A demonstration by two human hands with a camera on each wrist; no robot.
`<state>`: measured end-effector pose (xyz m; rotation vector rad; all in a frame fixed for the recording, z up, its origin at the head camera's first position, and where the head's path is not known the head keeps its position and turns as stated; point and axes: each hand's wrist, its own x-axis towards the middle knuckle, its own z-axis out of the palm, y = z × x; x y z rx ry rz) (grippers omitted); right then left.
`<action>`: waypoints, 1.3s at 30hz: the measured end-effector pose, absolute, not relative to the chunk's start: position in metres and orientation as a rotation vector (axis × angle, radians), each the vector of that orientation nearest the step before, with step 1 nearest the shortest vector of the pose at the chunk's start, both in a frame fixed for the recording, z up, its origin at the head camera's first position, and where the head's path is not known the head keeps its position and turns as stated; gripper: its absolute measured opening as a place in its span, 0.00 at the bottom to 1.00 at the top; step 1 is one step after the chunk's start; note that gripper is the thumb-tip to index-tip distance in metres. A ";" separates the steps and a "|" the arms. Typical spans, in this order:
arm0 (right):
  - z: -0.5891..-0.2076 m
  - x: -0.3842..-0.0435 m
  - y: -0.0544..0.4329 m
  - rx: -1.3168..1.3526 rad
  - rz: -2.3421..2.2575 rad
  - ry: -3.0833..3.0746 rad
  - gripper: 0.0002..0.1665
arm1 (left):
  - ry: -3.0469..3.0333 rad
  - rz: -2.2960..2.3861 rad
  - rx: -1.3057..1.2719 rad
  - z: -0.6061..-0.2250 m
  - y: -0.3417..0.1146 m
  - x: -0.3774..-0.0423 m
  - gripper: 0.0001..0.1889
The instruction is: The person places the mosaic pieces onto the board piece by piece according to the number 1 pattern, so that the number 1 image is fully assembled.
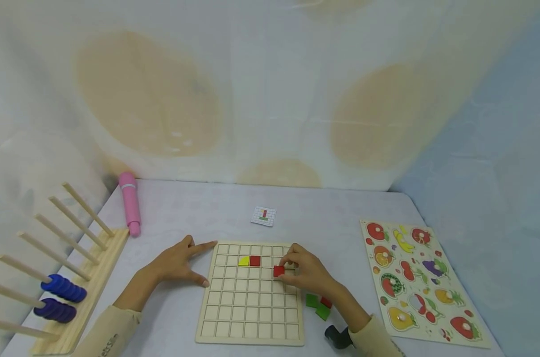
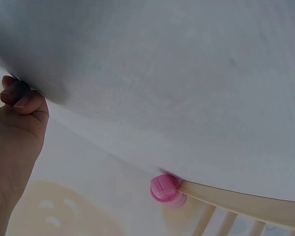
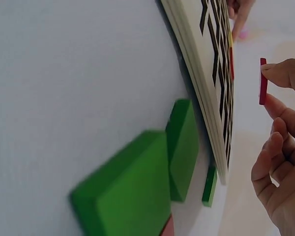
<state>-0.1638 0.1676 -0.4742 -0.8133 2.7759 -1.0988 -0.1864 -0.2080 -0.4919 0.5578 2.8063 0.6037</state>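
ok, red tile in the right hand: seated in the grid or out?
Out: right wrist view shows the red tile pinched in the right hand's grip, clear of the grid.

the plainest lettering is on the left sleeve [image 1: 111,334]: dark print near the cuff on beige cloth, running along the forearm. "ets" can be made out, followed by what looks like "so"; the rest cannot be read. the right sleeve [image 1: 376,341] bears a dark mark at the bottom edge of the head view, too small and cut off to read. the small white card [image 1: 269,218] lying on the table [image 1: 176,210] carries a printed grid with a coloured figure, a red upright over a green base, shaped much like a numeral 1, though whether it is meant as a number cannot be told.
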 end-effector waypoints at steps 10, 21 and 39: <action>-0.476 -0.165 0.149 -0.821 -1.087 2.754 0.10 | 2.807 0.600 0.546 -0.492 -0.208 -0.186 0.57; -0.473 -0.174 0.125 -0.976 -0.887 2.764 0.11 | 2.800 0.607 0.532 -0.491 -0.207 -0.186 0.56; -0.477 -0.173 0.110 -1.036 -0.650 2.843 0.11 | 2.811 0.602 0.536 -0.493 -0.208 -0.187 0.56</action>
